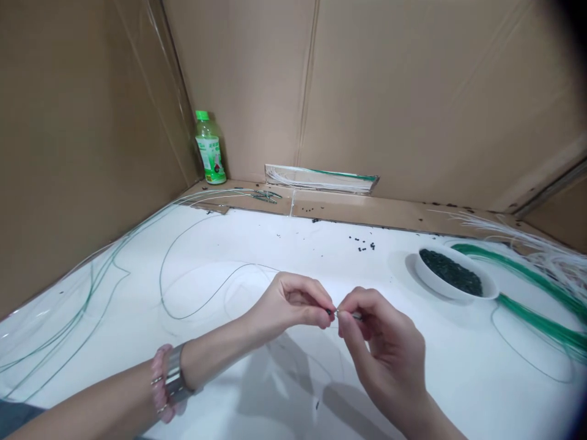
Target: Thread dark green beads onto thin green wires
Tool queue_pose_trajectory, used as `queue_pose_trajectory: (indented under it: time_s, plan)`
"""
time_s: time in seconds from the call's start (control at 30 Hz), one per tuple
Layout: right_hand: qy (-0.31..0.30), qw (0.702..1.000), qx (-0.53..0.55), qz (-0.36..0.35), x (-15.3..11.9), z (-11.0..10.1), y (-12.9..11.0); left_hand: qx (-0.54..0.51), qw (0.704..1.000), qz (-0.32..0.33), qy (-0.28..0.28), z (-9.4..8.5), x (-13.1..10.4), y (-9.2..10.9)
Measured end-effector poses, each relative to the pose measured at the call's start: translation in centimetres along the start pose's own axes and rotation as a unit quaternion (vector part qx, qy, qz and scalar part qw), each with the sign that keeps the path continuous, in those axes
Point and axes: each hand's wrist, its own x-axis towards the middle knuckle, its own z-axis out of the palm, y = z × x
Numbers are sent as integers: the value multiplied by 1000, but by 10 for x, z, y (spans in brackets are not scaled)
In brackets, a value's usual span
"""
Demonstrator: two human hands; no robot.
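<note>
My left hand (pixel 298 299) and my right hand (pixel 383 342) meet over the white tabletop, fingertips nearly touching. Between the thumb and forefinger of my left hand is a tiny dark bead (pixel 329 311). My right hand is closed in a pinch on a thin cord tip, which points toward the bead; a short dark piece (pixel 356 316) shows under its fingers. Whether the tip is inside the bead is too small to tell. From behind my left hand a thin green cord (pixel 183 318) loops out to the left across the table.
A white bowl (pixel 490 292) of dark beads stands at right, beside bundles of green cord (pixel 527 318) and white strands (pixel 550 256). Loose beads (pixel 362 247) lie farther back. Beaded cords (pixel 266 195) stretch along the left. A green-capped bottle (pixel 211 153) stands by the cardboard walls (pixel 389 91).
</note>
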Motion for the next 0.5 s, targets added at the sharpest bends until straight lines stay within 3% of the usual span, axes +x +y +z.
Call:
queue_pose_trajectory:
  time_s: [0.17,0.33,0.5]
  plan:
    - [-17,1000,0,-12,-2,-1,3,98,994,41,-10,0,-1,11]
    - [-15,999,-18,-39,1,-2,1,299,941,158,-26,-2,-4,20]
    - [-13,998,-44,-50,3,-2,3,341,914,218,-3,-2,-6,22]
